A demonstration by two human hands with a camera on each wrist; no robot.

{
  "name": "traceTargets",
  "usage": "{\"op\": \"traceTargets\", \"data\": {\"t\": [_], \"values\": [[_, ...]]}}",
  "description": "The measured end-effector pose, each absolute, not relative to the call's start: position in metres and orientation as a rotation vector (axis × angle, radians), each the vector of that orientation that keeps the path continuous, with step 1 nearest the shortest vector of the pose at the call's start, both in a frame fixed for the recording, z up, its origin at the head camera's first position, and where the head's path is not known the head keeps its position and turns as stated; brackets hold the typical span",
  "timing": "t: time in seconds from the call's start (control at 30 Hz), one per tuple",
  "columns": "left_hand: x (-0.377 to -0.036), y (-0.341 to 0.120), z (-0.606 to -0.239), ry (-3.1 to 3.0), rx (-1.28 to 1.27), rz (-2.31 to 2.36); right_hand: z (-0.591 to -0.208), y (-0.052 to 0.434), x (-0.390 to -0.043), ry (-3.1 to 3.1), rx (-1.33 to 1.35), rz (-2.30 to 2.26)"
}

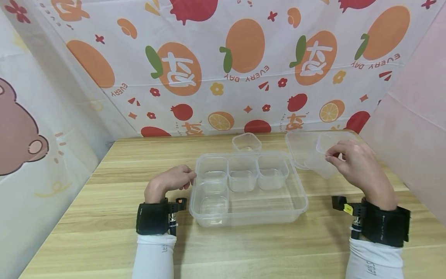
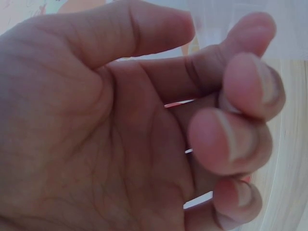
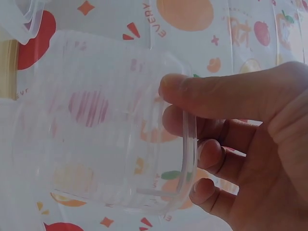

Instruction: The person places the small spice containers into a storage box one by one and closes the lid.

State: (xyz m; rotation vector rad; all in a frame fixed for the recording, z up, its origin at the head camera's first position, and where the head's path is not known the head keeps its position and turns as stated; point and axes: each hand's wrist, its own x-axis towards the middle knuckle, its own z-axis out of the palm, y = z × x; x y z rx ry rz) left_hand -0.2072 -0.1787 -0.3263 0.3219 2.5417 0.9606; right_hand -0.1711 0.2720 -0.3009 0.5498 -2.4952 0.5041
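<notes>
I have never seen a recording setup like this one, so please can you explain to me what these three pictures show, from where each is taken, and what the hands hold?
No machine works here: a person uses two bare hands, with a black camera strap on each wrist. The wide picture comes from a camera on the head, looking down at a light wooden table. The other two come from the wrist cameras, very close to each palm.

On the table lies a large clear plastic tray with four small clear plastic cups inside. One more small clear cup stands behind it, and a clear flat lid lies to the right.

The right hand pinches the rim of another small clear plastic cup, lifted above the table. The left hand rests at the tray's left edge with curled fingers; its wrist picture shows nothing in the palm.
</notes>
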Motion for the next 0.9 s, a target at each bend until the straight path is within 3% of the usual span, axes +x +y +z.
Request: {"op": "traceTargets", "data": {"t": [0.9], "values": [[-0.207, -0.178, -0.326, 2.535, 0.352, 0.95, -0.293, 0.237, -0.166, -2.456, 0.719, 0.475]]}}
